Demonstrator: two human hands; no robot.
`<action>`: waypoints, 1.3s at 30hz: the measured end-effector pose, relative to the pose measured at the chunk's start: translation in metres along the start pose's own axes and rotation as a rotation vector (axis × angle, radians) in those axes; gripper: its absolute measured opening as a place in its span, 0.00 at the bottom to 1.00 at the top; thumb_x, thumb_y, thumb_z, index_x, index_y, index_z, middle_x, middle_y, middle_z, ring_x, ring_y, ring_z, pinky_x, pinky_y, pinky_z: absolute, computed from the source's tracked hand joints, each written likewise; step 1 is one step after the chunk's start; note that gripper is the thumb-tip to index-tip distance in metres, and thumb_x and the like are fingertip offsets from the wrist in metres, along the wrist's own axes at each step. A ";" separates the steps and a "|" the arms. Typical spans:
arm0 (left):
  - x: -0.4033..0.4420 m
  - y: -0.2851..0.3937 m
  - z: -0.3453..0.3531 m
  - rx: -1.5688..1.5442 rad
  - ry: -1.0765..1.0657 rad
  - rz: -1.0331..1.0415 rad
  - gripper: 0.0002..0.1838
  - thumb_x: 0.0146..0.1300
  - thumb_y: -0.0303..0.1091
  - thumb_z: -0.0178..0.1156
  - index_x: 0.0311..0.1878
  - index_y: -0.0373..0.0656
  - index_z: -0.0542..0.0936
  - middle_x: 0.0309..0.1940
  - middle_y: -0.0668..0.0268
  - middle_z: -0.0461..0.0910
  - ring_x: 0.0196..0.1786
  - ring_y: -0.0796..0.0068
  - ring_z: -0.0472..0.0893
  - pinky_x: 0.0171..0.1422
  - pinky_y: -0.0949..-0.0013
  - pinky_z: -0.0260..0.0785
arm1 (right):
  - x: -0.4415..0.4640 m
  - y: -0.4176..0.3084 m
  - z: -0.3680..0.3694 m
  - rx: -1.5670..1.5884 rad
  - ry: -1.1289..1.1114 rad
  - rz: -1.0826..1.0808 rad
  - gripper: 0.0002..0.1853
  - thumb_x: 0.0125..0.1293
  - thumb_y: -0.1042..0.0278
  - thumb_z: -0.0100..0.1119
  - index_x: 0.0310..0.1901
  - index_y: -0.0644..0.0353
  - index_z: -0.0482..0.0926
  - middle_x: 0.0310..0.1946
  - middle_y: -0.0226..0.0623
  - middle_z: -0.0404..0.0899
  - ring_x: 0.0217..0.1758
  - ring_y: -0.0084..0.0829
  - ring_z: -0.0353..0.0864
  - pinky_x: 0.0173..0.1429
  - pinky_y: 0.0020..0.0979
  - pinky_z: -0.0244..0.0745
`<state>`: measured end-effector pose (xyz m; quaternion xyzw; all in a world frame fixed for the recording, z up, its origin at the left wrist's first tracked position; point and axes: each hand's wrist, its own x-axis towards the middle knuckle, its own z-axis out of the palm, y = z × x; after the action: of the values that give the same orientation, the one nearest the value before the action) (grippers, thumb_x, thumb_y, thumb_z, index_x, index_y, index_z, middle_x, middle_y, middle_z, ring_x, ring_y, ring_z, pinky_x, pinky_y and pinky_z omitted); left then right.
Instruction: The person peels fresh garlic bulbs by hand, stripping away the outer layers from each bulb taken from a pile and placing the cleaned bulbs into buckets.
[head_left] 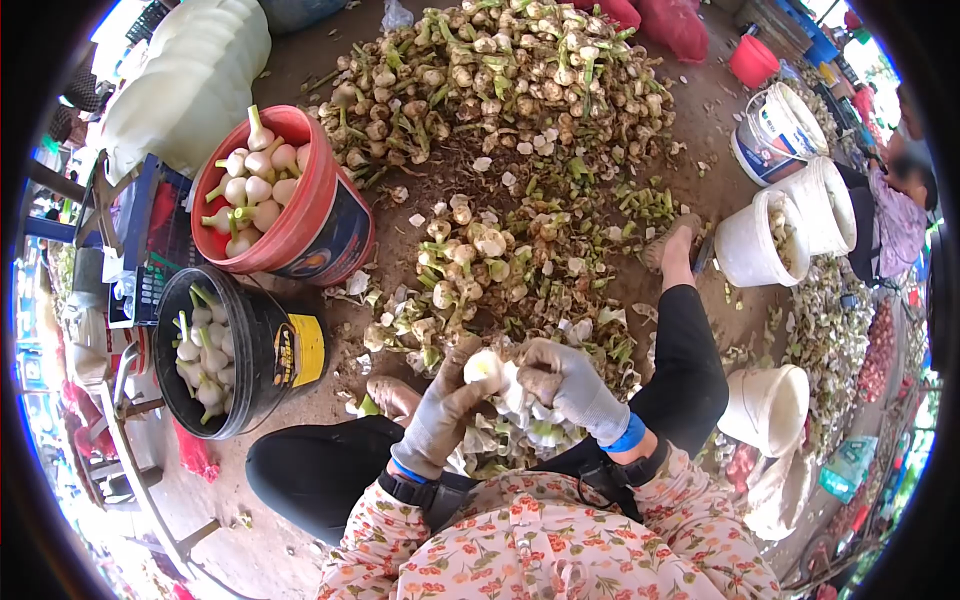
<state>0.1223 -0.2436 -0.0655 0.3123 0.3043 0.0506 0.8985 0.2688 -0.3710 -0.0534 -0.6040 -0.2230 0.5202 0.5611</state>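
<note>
Both my hands wear grey work gloves. A whitish garlic bulb (484, 368) is gripped by my left hand (440, 412), thumb and fingers closed around it. Beside it my right hand (574, 388) has its fingers curled together at loose pale garlic skin (513, 388); its fingertips are partly hidden. Shed garlic skins (500, 440) lie below my hands, between my legs. Just beyond my hands is a small heap of garlic bulbs (462, 262) with cut stems and skins around it.
A large pile of unpeeled garlic (500, 85) lies ahead. At left stand a red bucket (325, 215) and a black bucket (262, 345) holding cleaned bulbs. White buckets (745, 240) stand at right, near another person (898, 215). A metal frame (135, 460) is at left.
</note>
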 end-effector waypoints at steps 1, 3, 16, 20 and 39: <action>0.003 -0.005 -0.001 0.039 0.004 0.056 0.26 0.60 0.33 0.63 0.61 0.42 0.68 0.48 0.65 0.77 0.44 0.76 0.78 0.43 0.74 0.72 | -0.001 0.002 0.001 -0.045 -0.023 -0.030 0.04 0.66 0.73 0.54 0.34 0.64 0.75 0.25 0.25 0.71 0.26 0.15 0.68 0.30 0.20 0.67; 0.008 -0.022 -0.007 0.114 0.018 0.167 0.22 0.60 0.36 0.64 0.55 0.42 0.72 0.44 0.65 0.78 0.40 0.77 0.79 0.36 0.78 0.71 | -0.003 0.002 0.004 -0.132 -0.057 -0.050 0.05 0.65 0.71 0.55 0.34 0.64 0.76 0.25 0.27 0.72 0.25 0.16 0.69 0.29 0.21 0.66; 0.023 -0.023 -0.036 -0.588 0.064 -0.038 0.29 0.68 0.61 0.43 0.53 0.45 0.76 0.35 0.64 0.80 0.33 0.69 0.77 0.37 0.64 0.74 | -0.018 0.002 0.013 0.461 -0.307 -0.131 0.08 0.61 0.68 0.62 0.33 0.64 0.76 0.42 0.37 0.76 0.38 0.18 0.73 0.36 0.20 0.67; 0.018 0.003 -0.043 -0.460 0.392 0.027 0.30 0.67 0.63 0.42 0.46 0.44 0.78 0.31 0.66 0.80 0.25 0.74 0.77 0.22 0.74 0.67 | 0.007 0.040 -0.020 -0.244 -0.362 0.058 0.13 0.61 0.67 0.58 0.45 0.63 0.77 0.41 0.44 0.80 0.43 0.31 0.80 0.46 0.29 0.73; 0.027 0.050 -0.051 -0.337 0.281 0.132 0.22 0.66 0.47 0.54 0.54 0.39 0.73 0.38 0.63 0.76 0.36 0.73 0.75 0.39 0.76 0.69 | 0.237 0.131 -0.139 -1.391 0.221 0.433 0.26 0.60 0.68 0.58 0.61 0.49 0.66 0.61 0.44 0.66 0.60 0.45 0.72 0.57 0.42 0.73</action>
<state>0.1196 -0.1690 -0.0806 0.1672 0.3924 0.2024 0.8815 0.4349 -0.2662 -0.2856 -0.8998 -0.3192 0.2936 -0.0478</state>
